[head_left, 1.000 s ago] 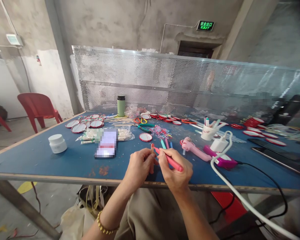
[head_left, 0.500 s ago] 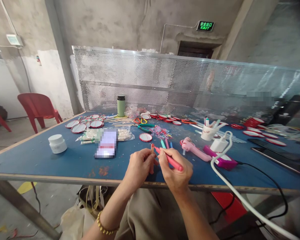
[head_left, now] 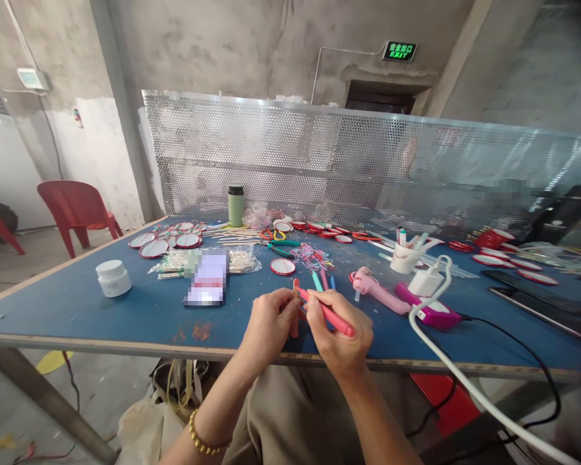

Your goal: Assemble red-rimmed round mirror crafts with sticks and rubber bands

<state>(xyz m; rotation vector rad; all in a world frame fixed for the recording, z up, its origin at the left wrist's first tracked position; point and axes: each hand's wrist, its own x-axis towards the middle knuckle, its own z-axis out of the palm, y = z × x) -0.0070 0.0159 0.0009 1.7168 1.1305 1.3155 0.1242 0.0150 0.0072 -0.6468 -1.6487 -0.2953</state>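
My left hand is closed near the table's front edge, pinching a small wooden stick upright; its upper end looks reddish-orange. In my right hand is a pinkish-red marker pen, held like a writing tool with its tip at the side of the stick, close to my left fingertips. The fingers hide the lower part of the stick. Just beyond my hands lie a few coloured pens. Behind them sit a round red-rimmed disc and a heap of small colourful strips.
Left of my hands are a phone, bagged sticks and a white jar. On the right, a pink handheld tool, a cup of pens and a white cable lie close. Pliers and a green bottle are farther back.
The marker's tip has shifted slightly down and left against the stick. Both hands keep their grip and almost the same place; the whole view has shifted a little.
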